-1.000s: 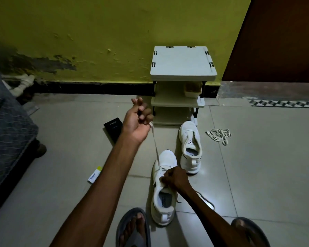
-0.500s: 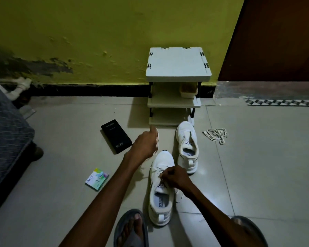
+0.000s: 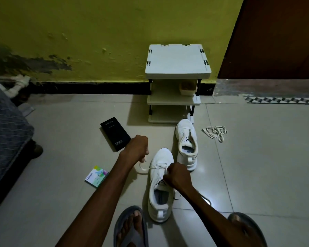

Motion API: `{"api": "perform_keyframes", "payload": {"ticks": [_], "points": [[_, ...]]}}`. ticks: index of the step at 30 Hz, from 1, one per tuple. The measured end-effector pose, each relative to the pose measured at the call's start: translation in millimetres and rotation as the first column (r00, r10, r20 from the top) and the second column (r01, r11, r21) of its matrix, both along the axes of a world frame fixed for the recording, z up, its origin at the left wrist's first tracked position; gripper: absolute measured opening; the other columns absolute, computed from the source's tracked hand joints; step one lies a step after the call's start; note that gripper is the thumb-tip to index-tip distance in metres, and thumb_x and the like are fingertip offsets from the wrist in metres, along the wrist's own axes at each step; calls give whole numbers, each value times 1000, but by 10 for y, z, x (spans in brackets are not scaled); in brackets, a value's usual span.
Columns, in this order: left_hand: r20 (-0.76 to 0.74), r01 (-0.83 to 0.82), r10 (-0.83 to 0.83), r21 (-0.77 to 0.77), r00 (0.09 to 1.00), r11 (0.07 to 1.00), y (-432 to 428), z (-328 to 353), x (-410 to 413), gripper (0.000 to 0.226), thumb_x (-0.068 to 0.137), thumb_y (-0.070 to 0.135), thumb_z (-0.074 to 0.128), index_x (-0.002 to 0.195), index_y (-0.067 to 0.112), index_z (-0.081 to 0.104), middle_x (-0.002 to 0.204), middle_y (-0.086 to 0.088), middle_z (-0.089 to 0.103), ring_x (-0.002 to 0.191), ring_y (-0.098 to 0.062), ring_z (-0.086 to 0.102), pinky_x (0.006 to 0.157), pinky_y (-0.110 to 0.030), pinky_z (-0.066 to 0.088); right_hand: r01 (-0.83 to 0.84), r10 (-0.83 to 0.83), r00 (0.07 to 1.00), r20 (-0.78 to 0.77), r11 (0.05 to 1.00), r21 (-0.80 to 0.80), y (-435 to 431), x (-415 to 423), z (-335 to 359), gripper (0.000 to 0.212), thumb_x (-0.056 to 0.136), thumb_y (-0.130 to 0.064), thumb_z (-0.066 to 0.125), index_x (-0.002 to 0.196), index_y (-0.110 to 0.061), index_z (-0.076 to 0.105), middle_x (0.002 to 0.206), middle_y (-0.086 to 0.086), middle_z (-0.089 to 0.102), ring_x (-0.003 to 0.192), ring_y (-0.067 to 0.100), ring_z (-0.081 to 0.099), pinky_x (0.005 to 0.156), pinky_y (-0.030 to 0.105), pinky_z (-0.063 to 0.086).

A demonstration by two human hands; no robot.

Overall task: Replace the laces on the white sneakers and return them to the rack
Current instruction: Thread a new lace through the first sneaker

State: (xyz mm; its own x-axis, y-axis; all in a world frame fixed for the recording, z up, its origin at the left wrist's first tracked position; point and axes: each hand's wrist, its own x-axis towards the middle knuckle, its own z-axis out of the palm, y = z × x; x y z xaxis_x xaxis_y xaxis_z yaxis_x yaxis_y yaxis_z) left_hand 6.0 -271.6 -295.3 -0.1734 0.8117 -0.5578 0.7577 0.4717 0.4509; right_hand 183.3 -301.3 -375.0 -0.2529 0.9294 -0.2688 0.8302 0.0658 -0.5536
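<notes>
Two white sneakers lie on the tiled floor. The near sneaker (image 3: pixel 161 184) is partly laced. My left hand (image 3: pixel 136 148) grips the free end of its white lace (image 3: pixel 143 167), which sags in a loop to the shoe's left side. My right hand (image 3: pixel 177 176) rests on the shoe's tongue, fingers curled on the lacing. The far sneaker (image 3: pixel 186 142) stands beyond it with no lace, its toe near the white shoe rack (image 3: pixel 177 63). A bundle of loose laces (image 3: pixel 215 132) lies to the right of the rack.
A black phone box (image 3: pixel 114 133) and a small colourful packet (image 3: pixel 96 176) lie on the floor at left. A bed edge (image 3: pixel 5 136) fills the far left. My sandalled feet (image 3: pixel 130 227) are at the bottom. A brown door (image 3: pixel 275 36) is at the right.
My left hand has come down from its raised pull toward the near sneaker, so the lace went from taut to slack. The right hand has stayed on the shoe.
</notes>
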Motion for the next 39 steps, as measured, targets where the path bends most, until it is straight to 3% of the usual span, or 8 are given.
{"api": "perform_keyframes", "payload": {"ticks": [3,7,13,17,20,25,32,39], "points": [[-1,206,-208,-110,978,972,-8,66,-12,17,82,-8,64,77,7,71,87,-14,76,78,-17,74,77,-25,59,22,-31,995,-90,995,-96,73,54,-46,25,60,-15,65,51,-10,43,48,7,33,44,18,34,46,28,27],[46,255,-251,-140,967,957,-78,-18,19,25,91,-5,52,81,10,70,85,-15,75,70,-17,72,67,-20,56,118,-166,963,-211,968,-220,140,138,-135,35,60,-13,69,85,12,65,81,28,67,55,29,62,67,54,55],[168,97,-109,81,980,992,-188,-344,-8,13,89,2,67,77,5,64,70,-15,73,55,-17,69,46,-17,46,130,-181,952,-246,970,-207,106,146,-161,32,62,-14,68,83,11,67,82,27,68,58,20,57,68,56,56],[222,72,-118,204,968,976,-247,-507,-17,14,76,13,82,68,15,71,67,-3,72,59,-7,66,57,-17,47,112,-154,961,-230,976,-186,89,151,-124,32,64,-13,68,85,11,66,84,28,67,68,37,68,70,53,56],[370,-68,-49,295,928,953,-305,-613,44,15,84,18,76,74,14,65,81,-5,76,80,-17,72,75,-32,55,112,-155,960,-232,976,-187,72,157,-135,28,67,-13,69,83,9,67,81,26,67,55,23,59,59,40,55],[599,-298,152,153,786,942,-298,-621,268,16,91,11,67,85,1,55,76,-19,71,59,-25,65,55,-30,54,100,-120,976,-183,988,-117,58,129,-184,19,70,-14,58,57,-3,52,54,11,43,51,15,39,50,28,26],[155,-80,35,298,987,951,-341,-773,450,7,80,10,74,76,5,76,68,-11,72,58,-20,69,63,-23,56,233,-394,845,-363,881,-413,45,181,-285,26,64,-9,41,71,6,61,58,9,41,56,17,39,56,31,31],[48,7,-22,301,999,953,-319,-710,584,17,73,9,64,78,25,68,84,-4,72,80,-21,67,72,-29,55,225,-482,782,-396,810,-541,79,297,-328,20,85,-2,53,86,7,71,64,11,58,61,20,53,58,30,45]]}}
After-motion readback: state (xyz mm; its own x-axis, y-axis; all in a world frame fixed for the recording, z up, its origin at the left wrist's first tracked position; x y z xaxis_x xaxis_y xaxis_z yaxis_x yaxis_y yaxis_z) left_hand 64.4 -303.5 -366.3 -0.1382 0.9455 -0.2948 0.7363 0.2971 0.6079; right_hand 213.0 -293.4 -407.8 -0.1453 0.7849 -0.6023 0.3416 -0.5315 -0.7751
